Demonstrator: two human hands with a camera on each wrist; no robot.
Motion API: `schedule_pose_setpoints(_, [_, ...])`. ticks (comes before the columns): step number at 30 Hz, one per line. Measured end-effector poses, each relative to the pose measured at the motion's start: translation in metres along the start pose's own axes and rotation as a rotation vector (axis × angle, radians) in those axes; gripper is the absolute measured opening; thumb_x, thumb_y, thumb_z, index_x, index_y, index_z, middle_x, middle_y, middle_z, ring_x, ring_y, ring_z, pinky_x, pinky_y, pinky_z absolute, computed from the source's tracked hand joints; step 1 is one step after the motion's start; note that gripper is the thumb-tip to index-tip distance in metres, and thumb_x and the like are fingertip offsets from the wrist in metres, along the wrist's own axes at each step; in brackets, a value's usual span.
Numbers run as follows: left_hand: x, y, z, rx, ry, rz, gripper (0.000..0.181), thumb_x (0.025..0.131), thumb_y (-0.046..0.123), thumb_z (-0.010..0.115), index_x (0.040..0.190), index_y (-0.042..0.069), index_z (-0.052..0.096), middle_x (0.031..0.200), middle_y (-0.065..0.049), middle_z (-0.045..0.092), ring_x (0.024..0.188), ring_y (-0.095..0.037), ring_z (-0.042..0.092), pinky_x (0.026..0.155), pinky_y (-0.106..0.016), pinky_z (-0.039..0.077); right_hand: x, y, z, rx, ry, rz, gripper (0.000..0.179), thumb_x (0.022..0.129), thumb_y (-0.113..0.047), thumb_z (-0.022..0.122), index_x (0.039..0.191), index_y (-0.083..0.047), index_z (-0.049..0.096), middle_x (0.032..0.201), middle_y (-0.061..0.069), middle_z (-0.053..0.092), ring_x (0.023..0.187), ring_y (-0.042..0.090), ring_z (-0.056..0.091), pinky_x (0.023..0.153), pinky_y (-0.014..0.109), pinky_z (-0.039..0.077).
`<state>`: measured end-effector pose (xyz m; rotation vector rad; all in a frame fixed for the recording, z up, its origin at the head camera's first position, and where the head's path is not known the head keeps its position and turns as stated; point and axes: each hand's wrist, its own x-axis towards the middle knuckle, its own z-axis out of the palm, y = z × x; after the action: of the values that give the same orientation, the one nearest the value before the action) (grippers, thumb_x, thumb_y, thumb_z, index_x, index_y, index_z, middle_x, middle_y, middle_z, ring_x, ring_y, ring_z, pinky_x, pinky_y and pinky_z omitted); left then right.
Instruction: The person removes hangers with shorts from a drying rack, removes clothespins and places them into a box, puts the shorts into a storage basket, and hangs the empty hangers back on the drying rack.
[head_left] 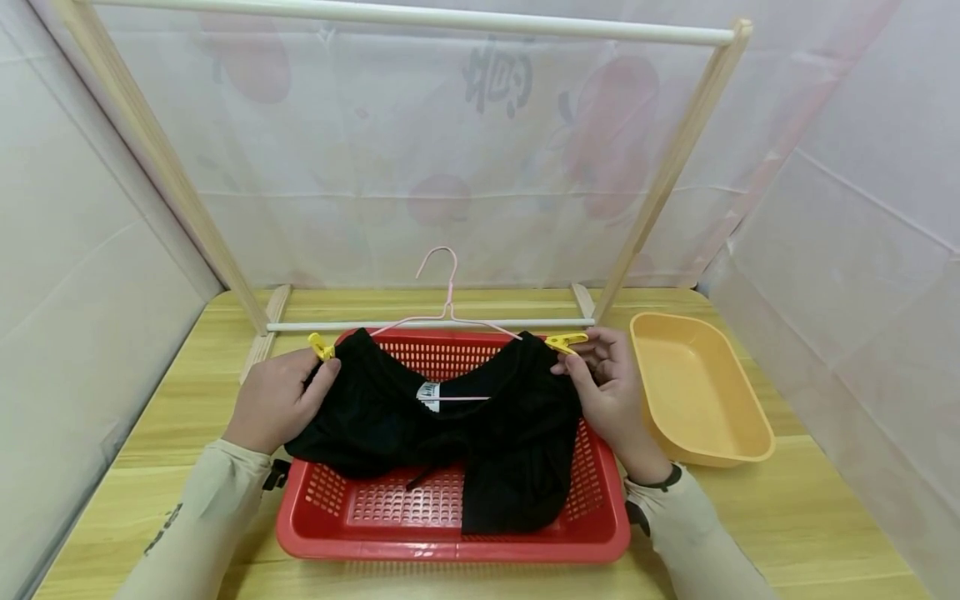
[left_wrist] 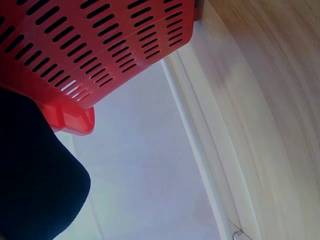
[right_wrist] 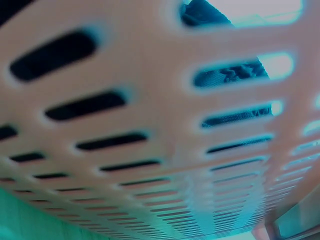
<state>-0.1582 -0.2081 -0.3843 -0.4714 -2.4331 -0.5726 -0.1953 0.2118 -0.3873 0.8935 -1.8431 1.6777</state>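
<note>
Black shorts with a white label and a dark drawstring hang from a pink wire hanger over the red basket. At the waistband's left corner my left hand grips the cloth, its thumb beside a yellow clothespin. My right hand pinches a second yellow clothespin at the right corner. In the left wrist view a dark piece of the shorts hangs by the basket's slotted side. The right wrist view shows mostly basket slots; neither hand appears in the wrist views.
A wooden rack with a white top rail stands behind the basket, its low white bar near the table. An orange-yellow tub sits to the right on the wood-grain table. Pale cloth walls enclose the sides and back.
</note>
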Motion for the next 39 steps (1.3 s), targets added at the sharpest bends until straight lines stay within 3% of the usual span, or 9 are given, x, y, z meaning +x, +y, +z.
schedule_pose_setpoints(15, [0.0008, -0.0010, 0.0019, 0.000, 0.019, 0.002, 0.042, 0.096, 0.021, 0.063, 0.061, 0.019, 0.039, 0.056, 0.007, 0.031, 0.048, -0.008, 0.030, 0.049, -0.028, 0.026, 0.0004, 0.0009, 0.0000, -0.007, 0.003, 0.006, 0.033, 0.093, 0.021, 0.053, 0.121, 0.024, 0.036, 0.103, 0.000, 0.067, 0.079, 0.011, 0.072, 0.074, 0.022, 0.058])
schedule_pose_setpoints(26, [-0.0010, 0.0026, 0.0000, -0.016, -0.027, -0.087, 0.027, 0.100, 0.024, 0.061, 0.078, 0.014, 0.049, 0.055, 0.005, 0.037, 0.048, -0.011, 0.039, 0.049, -0.031, 0.031, -0.0018, 0.0041, 0.0006, -0.016, 0.009, 0.015, 0.032, 0.091, 0.024, 0.052, 0.120, 0.024, 0.037, 0.102, 0.001, 0.068, 0.077, 0.009, 0.070, 0.074, 0.022, 0.058])
schedule_pose_setpoints(39, [-0.0009, 0.0011, 0.0013, 0.003, -0.013, -0.067, 0.029, 0.097, 0.022, 0.062, 0.073, 0.014, 0.048, 0.054, 0.004, 0.037, 0.050, -0.013, 0.039, 0.050, -0.032, 0.031, -0.0013, 0.0017, 0.0013, -0.024, 0.007, 0.012, 0.033, 0.091, 0.023, 0.052, 0.120, 0.024, 0.037, 0.101, 0.005, 0.066, 0.077, 0.010, 0.070, 0.074, 0.021, 0.057])
